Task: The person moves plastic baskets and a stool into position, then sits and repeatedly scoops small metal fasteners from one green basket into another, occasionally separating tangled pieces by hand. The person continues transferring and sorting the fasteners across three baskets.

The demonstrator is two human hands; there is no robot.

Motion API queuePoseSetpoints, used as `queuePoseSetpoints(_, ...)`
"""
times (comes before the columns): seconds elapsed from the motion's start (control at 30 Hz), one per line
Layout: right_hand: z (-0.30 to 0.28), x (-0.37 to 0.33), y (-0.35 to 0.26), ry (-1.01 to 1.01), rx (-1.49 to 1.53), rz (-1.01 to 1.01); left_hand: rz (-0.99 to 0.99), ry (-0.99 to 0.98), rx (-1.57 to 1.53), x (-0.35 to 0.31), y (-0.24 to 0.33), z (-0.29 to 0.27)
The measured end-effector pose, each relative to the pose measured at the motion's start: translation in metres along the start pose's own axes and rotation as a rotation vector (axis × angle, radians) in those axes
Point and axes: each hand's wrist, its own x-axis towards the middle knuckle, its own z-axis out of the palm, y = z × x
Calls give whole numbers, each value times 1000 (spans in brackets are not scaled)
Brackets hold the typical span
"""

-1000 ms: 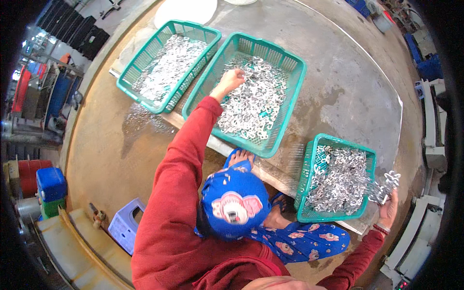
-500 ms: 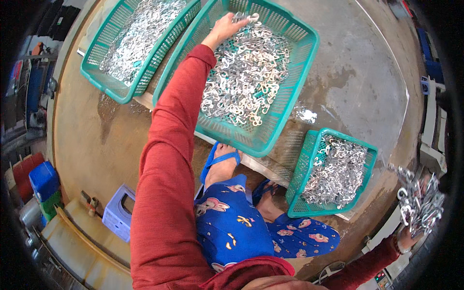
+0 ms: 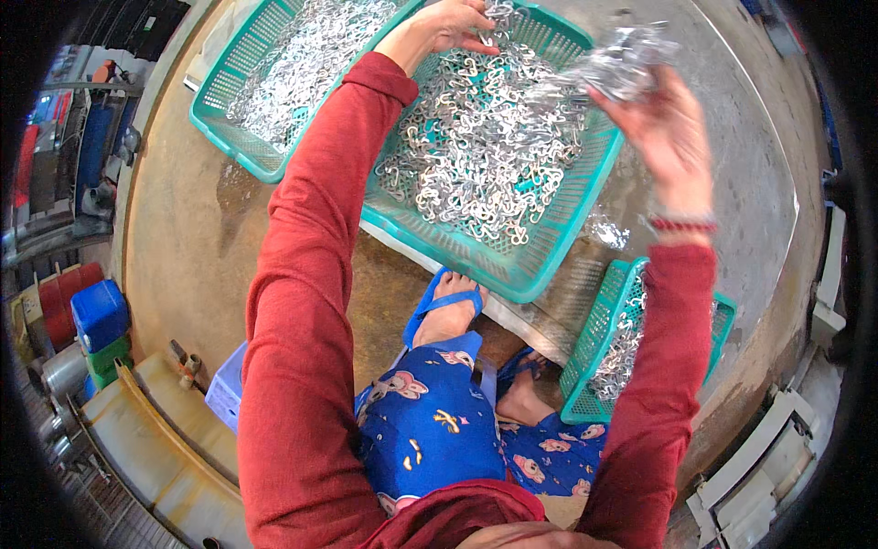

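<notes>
Small silvery metal hooks (image 3: 494, 137), S-shaped, lie heaped in a large green plastic basket (image 3: 508, 279) in front of me. At the basket's far left side, my left hand (image 3: 448, 27) has its fingers closed on a few of the hooks. My right hand (image 3: 668, 133) is raised by the basket's far right rim. It grips a bunch of metal hooks (image 3: 631, 59), which is smeared by motion. Some of the bunch hangs over the rim.
Another green basket (image 3: 265, 165) with hooks stands at the far left. A smaller green basket (image 3: 581, 384) with hooks is at right, partly behind my right forearm. My sandalled foot (image 3: 448, 316) is beside the large basket. A purple plastic stool (image 3: 224, 389) is at left.
My right hand has swung from the far lower right up to the large basket, still carrying the bunch of hooks. My left hand has shifted slightly within the basket's far side.
</notes>
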Motion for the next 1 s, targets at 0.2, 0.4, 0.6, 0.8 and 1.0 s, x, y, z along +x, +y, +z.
queuePoseSetpoints(0.2, -36, 72, 35, 41, -94, 21, -132, -366, -194, -11, 0, 5)
queuePoseSetpoints(0.4, 11, 61, 23, -29, -234, -120, 146, -378, -425, -42, 9, 27)
queuePoseSetpoints(0.6, 16, 59, 42, 92, -558, 66, 154, -372, -300, -52, 9, 56)
queuePoseSetpoints(0.8, -20, 40, 22, 204, -865, 195, 57, -299, 406, -57, -2, 30)
queuePoseSetpoints(1.0, -46, 21, 33, 138, -791, 186, 122, -343, -24, -87, -28, -16)
